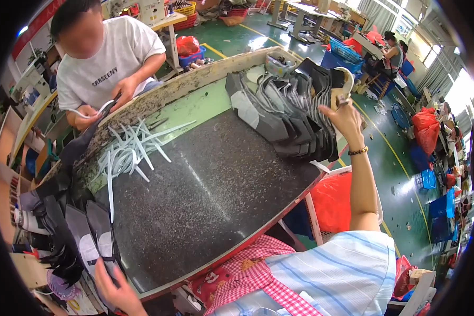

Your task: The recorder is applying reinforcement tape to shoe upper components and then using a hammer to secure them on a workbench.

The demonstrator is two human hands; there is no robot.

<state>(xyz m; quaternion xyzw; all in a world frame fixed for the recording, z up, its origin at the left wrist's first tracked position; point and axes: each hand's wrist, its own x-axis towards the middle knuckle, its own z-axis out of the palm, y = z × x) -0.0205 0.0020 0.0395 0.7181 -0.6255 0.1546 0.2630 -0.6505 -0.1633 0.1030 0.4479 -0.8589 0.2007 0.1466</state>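
My left hand [115, 290] is at the lower left, fingers stretched and apart, by the near end of grey-and-black cut pieces [84, 234] that look like shoe uppers. My right arm reaches far out. The right hand [349, 124], with a beaded bracelet on its wrist, is beside a thick overlapping pile of similar grey-black pieces [284, 110]. Its fingers are curled at the end of a pale curved piece [348, 79]; its kind is unclear. Tangled pale strips [134, 150] lie at the table's far left.
The dark-topped table [205, 195] has a raised, worn far rim [189, 81]. Across it a person in a white shirt [113, 58] handles a strip and a dark piece. A clear tub [280, 62] stands behind the pile. A white crate with a red bag [332, 200] stands by the table's right edge.
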